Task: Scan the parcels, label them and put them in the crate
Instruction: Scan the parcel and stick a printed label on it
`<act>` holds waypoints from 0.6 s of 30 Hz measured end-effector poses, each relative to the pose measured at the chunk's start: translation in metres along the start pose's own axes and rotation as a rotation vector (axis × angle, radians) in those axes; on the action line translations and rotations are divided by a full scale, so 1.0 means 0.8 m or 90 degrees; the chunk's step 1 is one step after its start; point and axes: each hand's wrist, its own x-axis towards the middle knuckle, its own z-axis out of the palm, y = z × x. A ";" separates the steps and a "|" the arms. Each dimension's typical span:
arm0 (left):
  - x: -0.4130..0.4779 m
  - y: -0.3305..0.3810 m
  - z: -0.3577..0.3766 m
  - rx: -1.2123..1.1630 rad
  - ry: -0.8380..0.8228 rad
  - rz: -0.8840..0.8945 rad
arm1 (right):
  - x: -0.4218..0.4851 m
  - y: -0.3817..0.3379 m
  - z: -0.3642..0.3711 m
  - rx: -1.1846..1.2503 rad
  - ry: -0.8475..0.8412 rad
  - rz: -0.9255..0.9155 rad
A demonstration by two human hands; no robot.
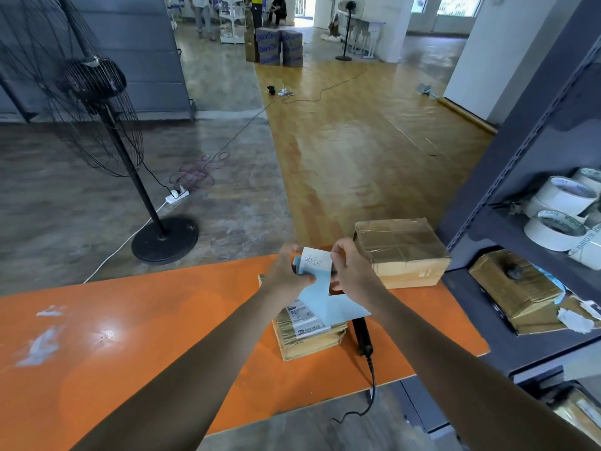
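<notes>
Brown parcel (312, 339) (labelled) flat on table (130, 320)

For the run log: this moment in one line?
left hand holds blue backing | right hand pinches white label | parcel beneath | scanner beside parcel

The desk (130, 320) is finished in orange and is marked by whitish scuffed patches at the left. The near parcel (312, 345) is wrapped in brown paper under glossy tape and carries a white shipping label (307, 323) printed in black. The far parcel (400, 252) is coloured the same brown. The backing sheet (331, 307) is pale blue. The label (315, 260) is white with dark handwritten strokes. The scanner (361, 336) and its cable (373, 385) are black. The shelf rack (520, 151) is painted dark grey-blue. The tape rolls (553, 229) are white with dark lettering. The fan (97, 92) is black. The floor (357, 141) is divided into mottled grey and honey-coloured wood.
</notes>
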 end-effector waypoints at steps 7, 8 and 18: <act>0.003 0.002 0.002 -0.044 -0.005 -0.034 | 0.005 0.003 -0.002 -0.020 0.010 0.006; 0.004 0.002 0.002 -0.037 -0.002 -0.036 | 0.006 0.004 -0.003 -0.027 0.011 0.003; 0.021 0.009 0.026 -0.018 0.027 -0.067 | 0.002 0.020 -0.015 0.028 -0.020 0.031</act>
